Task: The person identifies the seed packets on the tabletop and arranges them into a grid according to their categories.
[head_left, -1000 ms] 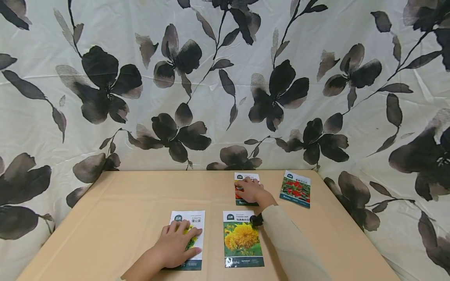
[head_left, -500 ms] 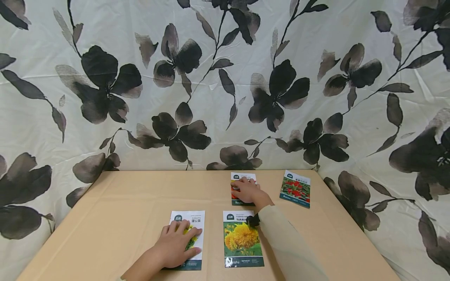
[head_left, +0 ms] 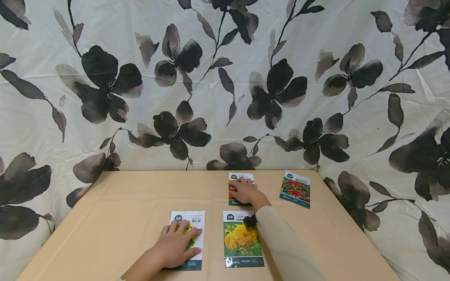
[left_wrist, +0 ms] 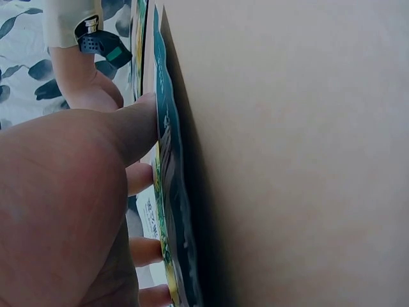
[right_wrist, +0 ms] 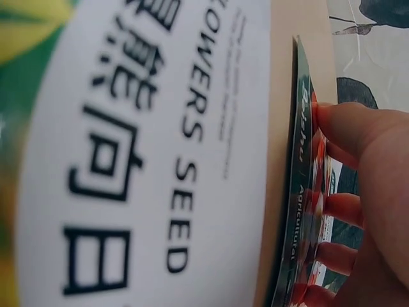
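Note:
My left hand point(head_left: 175, 244) lies spread over a seed packet point(head_left: 198, 242) with a white top and yellow flowers at the front of the table, fingers and thumb pressing on its face. In the left wrist view, the packet's teal lower edge point(left_wrist: 167, 102) stands slightly off the surface. Farther back, my right hand point(head_left: 245, 191) rests its fingertips on a second seed packet point(head_left: 233, 200), red with a dark green base. That packet's edge point(right_wrist: 299, 166) shows in the right wrist view, thumb and fingers touching its face. The hands cover much of both pictures.
A yellow-flower seed packet point(head_left: 242, 240) lies under my right forearm, its top corner overlapped by a black wrist device point(head_left: 250, 221). A red-flower packet point(head_left: 296, 189) lies tilted at back right. Behind the tan table point(head_left: 140, 195) hangs a floral cloth point(head_left: 225, 97).
My right hand has slid the red packet a little to the left along the back of the table. The left hand and the other packets have stayed put.

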`<state>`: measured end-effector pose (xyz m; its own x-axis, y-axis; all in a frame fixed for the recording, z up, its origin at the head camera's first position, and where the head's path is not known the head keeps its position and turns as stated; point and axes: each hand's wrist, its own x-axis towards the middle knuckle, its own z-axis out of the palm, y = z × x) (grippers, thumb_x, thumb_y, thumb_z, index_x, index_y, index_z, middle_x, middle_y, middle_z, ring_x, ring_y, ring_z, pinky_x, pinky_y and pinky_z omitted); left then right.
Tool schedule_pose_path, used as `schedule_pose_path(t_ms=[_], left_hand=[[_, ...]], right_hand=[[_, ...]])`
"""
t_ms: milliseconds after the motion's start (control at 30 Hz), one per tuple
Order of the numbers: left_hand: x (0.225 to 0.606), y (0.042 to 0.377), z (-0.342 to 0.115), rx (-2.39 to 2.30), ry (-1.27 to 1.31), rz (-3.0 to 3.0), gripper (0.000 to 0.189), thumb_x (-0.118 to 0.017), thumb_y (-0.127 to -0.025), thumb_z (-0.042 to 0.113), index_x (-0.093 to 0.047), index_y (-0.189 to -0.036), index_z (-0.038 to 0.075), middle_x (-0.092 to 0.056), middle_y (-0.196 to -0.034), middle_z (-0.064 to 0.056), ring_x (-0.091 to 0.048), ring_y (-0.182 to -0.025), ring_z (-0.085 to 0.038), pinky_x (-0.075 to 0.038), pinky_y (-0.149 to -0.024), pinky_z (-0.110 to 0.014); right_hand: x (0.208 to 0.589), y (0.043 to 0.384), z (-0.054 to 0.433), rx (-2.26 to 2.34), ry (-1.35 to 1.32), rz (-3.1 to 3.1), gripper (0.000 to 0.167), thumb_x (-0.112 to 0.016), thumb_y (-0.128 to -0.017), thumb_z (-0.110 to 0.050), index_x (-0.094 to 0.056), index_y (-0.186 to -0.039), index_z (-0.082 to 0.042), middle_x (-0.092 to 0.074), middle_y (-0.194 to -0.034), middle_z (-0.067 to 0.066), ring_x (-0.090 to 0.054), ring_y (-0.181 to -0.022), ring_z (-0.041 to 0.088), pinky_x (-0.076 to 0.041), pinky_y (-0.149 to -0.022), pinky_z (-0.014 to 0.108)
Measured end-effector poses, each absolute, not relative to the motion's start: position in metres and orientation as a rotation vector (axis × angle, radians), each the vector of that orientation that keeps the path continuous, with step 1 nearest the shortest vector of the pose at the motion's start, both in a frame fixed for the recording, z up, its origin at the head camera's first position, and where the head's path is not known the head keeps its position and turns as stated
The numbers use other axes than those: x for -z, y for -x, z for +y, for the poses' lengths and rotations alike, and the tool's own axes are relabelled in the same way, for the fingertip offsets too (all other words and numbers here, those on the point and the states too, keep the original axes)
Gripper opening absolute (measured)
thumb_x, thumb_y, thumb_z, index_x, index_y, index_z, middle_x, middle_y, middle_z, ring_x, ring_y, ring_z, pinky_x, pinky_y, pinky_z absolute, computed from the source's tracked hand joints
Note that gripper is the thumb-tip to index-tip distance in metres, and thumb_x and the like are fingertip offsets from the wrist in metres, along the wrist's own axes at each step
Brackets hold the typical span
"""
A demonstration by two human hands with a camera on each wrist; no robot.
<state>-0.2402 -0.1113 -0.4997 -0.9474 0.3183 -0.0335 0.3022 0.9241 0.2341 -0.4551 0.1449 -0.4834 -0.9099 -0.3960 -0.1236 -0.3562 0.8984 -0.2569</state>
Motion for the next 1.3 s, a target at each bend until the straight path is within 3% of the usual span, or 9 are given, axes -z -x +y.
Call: schedule_pose_path(t_ms=[533, 1300], left_hand=[[0.499, 0.234, -0.102, -0.339, -0.425, 3.017, 0.060, -0.063, -0.091, 0.065, -0.059, -0.142, 0.034, -0.051, -0.145, -0.012, -0.044, -0.124, -0.038, -0.035, -0.099, -0.066], [0.498, 0.237, -0.107, -0.351, -0.458, 3.004, 0.061, -0.059, -0.091, 0.070, -0.059, -0.142, 0.035, -0.050, -0.145, -0.013, -0.044, -0.125, -0.039, -0.035, -0.098, -0.067]], right_hand=[[0.487, 0.452, 0.140, 0.328, 0.625, 2.912, 0.054, -0.055, -0.103, -0.051, -0.049, -0.152, -0.030, -0.038, -0.160, 0.012, -0.033, -0.145, 0.044, -0.026, -0.115, 0.068], [0.484, 0.450, 0.115, 0.337, 0.646, 2.913, 0.053, -0.055, -0.103, -0.051, -0.050, -0.152, -0.032, -0.038, -0.160, 0.012, -0.032, -0.146, 0.043, -0.027, -0.115, 0.067]])
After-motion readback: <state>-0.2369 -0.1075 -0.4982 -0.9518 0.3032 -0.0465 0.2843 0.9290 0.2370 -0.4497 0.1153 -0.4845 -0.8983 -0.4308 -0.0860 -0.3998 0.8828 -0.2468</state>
